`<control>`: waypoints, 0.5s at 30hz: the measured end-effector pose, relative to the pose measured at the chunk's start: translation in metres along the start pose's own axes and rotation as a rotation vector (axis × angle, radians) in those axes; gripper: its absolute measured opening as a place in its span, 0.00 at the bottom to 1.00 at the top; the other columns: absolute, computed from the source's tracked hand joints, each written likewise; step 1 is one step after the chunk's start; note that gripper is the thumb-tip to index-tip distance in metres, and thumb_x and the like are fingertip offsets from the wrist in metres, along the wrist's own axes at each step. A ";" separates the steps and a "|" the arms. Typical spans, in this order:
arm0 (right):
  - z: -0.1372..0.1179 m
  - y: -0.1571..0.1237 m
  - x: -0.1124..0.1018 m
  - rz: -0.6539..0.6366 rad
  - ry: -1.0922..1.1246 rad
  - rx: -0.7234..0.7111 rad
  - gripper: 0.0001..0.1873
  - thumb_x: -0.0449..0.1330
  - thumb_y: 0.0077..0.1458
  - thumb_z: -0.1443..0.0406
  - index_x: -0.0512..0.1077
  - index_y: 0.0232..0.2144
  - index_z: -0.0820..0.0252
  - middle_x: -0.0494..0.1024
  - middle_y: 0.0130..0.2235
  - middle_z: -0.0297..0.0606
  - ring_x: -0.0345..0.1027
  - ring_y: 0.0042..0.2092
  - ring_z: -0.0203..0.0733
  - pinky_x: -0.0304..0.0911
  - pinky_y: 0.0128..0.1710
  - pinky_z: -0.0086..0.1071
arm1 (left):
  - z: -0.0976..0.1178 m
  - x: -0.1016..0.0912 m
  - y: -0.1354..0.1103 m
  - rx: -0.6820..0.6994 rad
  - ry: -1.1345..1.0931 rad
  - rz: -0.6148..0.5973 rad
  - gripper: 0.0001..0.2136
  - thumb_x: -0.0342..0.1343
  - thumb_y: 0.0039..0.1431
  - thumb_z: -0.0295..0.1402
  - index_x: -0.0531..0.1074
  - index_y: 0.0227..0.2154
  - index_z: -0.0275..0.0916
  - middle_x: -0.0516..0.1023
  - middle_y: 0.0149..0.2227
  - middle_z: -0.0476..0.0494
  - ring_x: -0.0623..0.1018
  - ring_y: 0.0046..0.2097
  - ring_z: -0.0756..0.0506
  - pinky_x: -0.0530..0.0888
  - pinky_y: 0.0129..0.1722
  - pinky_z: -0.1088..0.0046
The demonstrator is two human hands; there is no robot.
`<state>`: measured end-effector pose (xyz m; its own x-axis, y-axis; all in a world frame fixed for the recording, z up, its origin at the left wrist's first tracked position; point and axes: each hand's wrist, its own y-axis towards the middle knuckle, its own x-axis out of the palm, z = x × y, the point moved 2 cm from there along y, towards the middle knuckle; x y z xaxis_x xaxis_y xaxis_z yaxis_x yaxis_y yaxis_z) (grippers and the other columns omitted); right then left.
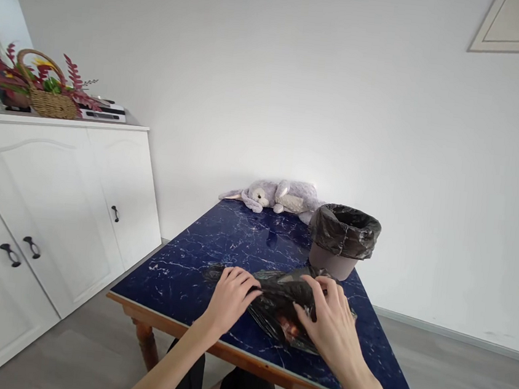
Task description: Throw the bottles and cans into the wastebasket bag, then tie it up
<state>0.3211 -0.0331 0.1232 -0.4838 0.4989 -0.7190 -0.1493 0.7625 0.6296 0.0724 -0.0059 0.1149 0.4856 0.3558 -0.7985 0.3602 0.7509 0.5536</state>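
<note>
A black plastic garbage bag (279, 292) lies on its side on the blue table, its thin film showing something orange-brown inside that I cannot make out. My left hand (233, 294) is closed around the gathered neck of the bag, and a loose end of film sticks out to its left. Over the fuller right part rests my right hand (330, 318), its thumb and curved fingers apart and touching the film. Just behind the bag stands a grey trash can (333, 263) with a black liner (345, 237) folded over its rim.
A plush rabbit (287, 196) lies along the far edge of the blue marbled table (236, 241), against the wall. To the left stands a white cabinet (51, 191) with dark handles. On top are a wicker basket (53, 103) with artificial flowers and a white device (105, 113).
</note>
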 end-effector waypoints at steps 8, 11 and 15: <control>0.000 0.026 -0.036 0.159 0.411 0.194 0.16 0.57 0.69 0.52 0.69 0.51 0.54 0.80 0.39 0.41 0.77 0.37 0.48 0.74 0.39 0.40 | -0.011 -0.042 0.033 -0.219 -0.287 0.203 0.13 0.51 0.74 0.43 0.77 0.40 0.44 0.85 0.37 0.45 0.84 0.38 0.42 0.76 0.39 0.69; -0.043 0.013 -0.038 -0.020 0.476 -0.106 0.15 0.53 0.72 0.58 0.70 0.56 0.53 0.81 0.45 0.44 0.79 0.43 0.47 0.76 0.43 0.39 | -0.005 -0.049 0.040 -0.241 -0.317 0.252 0.14 0.49 0.75 0.45 0.74 0.39 0.43 0.81 0.30 0.47 0.82 0.32 0.44 0.73 0.33 0.71; -0.084 -0.001 -0.010 -0.397 0.212 -0.376 0.30 0.51 0.72 0.64 0.56 0.73 0.57 0.72 0.65 0.54 0.79 0.53 0.53 0.76 0.45 0.41 | -0.001 -0.047 0.051 -0.212 -0.263 0.279 0.15 0.45 0.76 0.46 0.72 0.43 0.43 0.75 0.23 0.51 0.77 0.25 0.46 0.67 0.28 0.74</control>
<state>0.2538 -0.0734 0.1549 -0.4845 0.0820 -0.8709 -0.6315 0.6561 0.4131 0.0668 0.0162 0.1801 0.7375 0.4278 -0.5226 0.0280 0.7537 0.6566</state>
